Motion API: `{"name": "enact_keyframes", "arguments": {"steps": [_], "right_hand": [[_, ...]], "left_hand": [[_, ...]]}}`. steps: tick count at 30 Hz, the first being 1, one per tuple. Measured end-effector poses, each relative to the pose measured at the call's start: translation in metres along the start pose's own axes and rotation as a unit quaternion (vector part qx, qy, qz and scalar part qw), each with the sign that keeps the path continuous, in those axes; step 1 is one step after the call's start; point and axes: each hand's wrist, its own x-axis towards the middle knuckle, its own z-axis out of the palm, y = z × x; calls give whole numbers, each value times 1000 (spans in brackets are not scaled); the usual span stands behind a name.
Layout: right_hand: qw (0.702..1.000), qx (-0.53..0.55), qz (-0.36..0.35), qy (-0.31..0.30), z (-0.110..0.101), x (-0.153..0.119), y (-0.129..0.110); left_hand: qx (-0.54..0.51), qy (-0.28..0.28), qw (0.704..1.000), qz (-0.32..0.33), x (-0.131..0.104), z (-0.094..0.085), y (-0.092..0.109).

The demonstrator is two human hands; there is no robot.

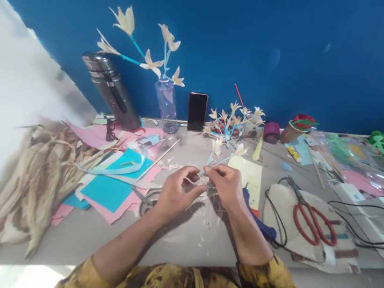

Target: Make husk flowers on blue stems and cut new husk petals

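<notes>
My right hand point(226, 185) pinches the pale blue stems of a small artificial flower sprig point(218, 148), whose cream blooms point away from me. Close by on the left, my left hand point(179, 193) curls its thumb and fingers around a thin pale strip point(192, 180) at the stems' lower end. The strip's exact path between the fingers is partly hidden. Behind the sprig lies a bunch of similar cream flowers point(231, 125) on blue stems. A grey-handled pair of scissors point(147, 203) sits beside my left wrist, and a blue glue gun point(261, 224) lies by my right forearm.
Blue paper sheets point(110, 190) and dried husks point(31, 184) cover the left side. A dark flask point(114, 91), a plastic bottle point(166, 105) holding flowers and an upright phone point(196, 111) stand at the back. Red-handled scissors point(314, 224) rest on cloth at right, near black cables point(364, 207).
</notes>
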Motion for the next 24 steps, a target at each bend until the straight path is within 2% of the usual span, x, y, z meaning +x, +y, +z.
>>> {"name": "enact_keyframes", "arguments": {"steps": [3, 6, 8, 9, 10, 11, 12, 13, 14, 15, 16, 17, 18, 20, 21, 22, 24], "right_hand": [[1000, -27, -2, 8, 1, -1, -2], [999, -38, -1, 14, 1, -2, -5], [1000, -28, 1, 11, 0, -3, -7], [1000, -14, 2, 7, 0, -3, -7], [1000, 5, 4, -3, 0, -3, -7], [999, 30, 6, -17, -1, -3, -7], [998, 58, 10, -34, -1, -4, -7], [995, 86, 13, -54, -2, -4, -7], [991, 108, 16, -75, -2, -4, -8], [988, 121, 17, -91, -3, -4, -8], [987, 125, 15, -99, -4, -4, -9], [988, 119, 10, -99, -5, -4, -9], [990, 107, 4, -92, -5, -3, -9], [995, 75, -7, -69, -6, -2, -9], [996, 61, -11, -58, -6, -1, -8], [997, 51, -13, -50, -5, -1, -7], [998, 38, -14, -38, -4, -1, -4]], "left_hand": [[168, 36, 980, 105, -4, 3, -6], [176, 36, 976, 125, -6, 4, -8], [90, 31, 993, 64, -5, 4, -5], [12, 18, 1000, 7, -3, 3, -4], [-88, -10, 994, -64, -2, 3, -2], [-201, -47, 969, -139, 0, 3, -2], [-314, -90, 923, -205, 1, 3, -2], [-411, -135, 865, -256, 2, 3, -2], [-481, -178, 809, -288, 3, 4, -3], [-522, -212, 767, -308, 3, 4, -4], [-536, -232, 747, -318, 3, 5, -4], [-525, -238, 752, -319, 3, 5, -4], [-495, -225, 780, -310, 2, 5, -4], [-386, -125, 880, -247, -1, 6, -2], [-307, -59, 930, -195, -3, 6, 0], [-222, 2, 966, -137, -5, 7, 1], [-70, 75, 994, -34, -9, 9, 4]]}}
